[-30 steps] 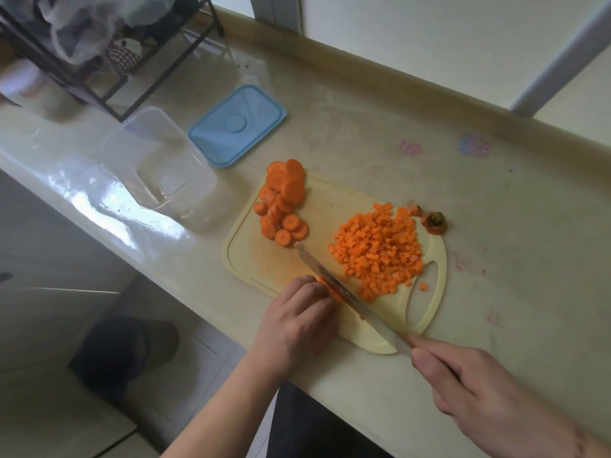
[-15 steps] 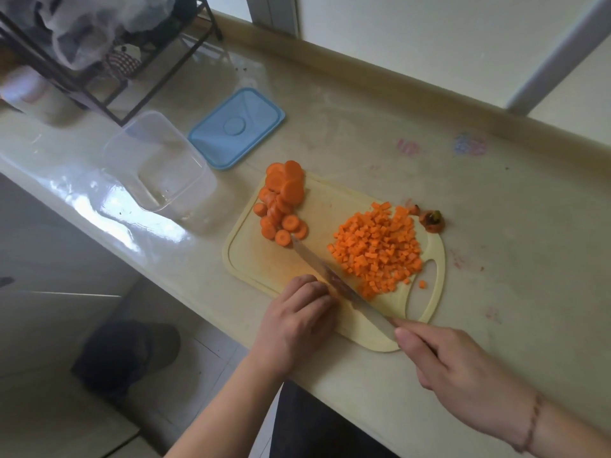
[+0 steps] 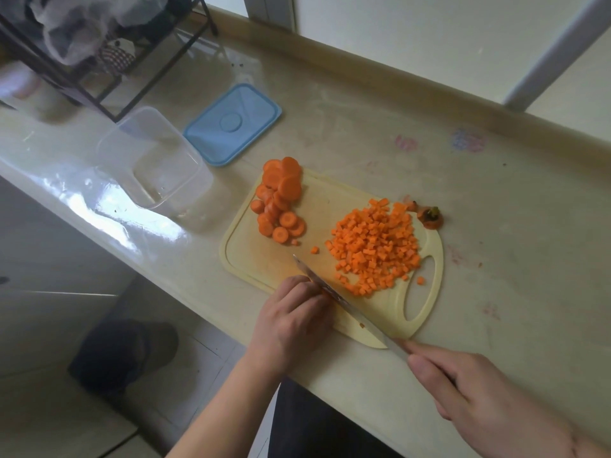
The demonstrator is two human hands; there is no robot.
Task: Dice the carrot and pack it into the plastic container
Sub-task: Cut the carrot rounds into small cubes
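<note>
A pale yellow cutting board (image 3: pixel 251 256) lies on the counter. Carrot rounds (image 3: pixel 279 200) are heaped at its far left and diced carrot (image 3: pixel 375 247) at its right. My right hand (image 3: pixel 476 398) grips the handle of a knife (image 3: pixel 337 297), whose blade lies across the board's near edge. My left hand (image 3: pixel 292 320), fingers curled, holds carrot pieces against the blade; they are almost hidden under its fingers. The clear plastic container (image 3: pixel 152 163) stands left of the board, holding nothing.
The container's blue lid (image 3: pixel 233 123) lies behind the board's left end. The carrot top (image 3: pixel 429 218) sits off the board's far right corner. A black wire rack (image 3: pixel 99 61) with cloths stands at the back left. The counter edge runs just below my hands.
The knife blade has shifted slightly between cuts beside my left fingers. One carrot cube now lies apart, left of the diced heap. Both hands stay at the board's near edge.
</note>
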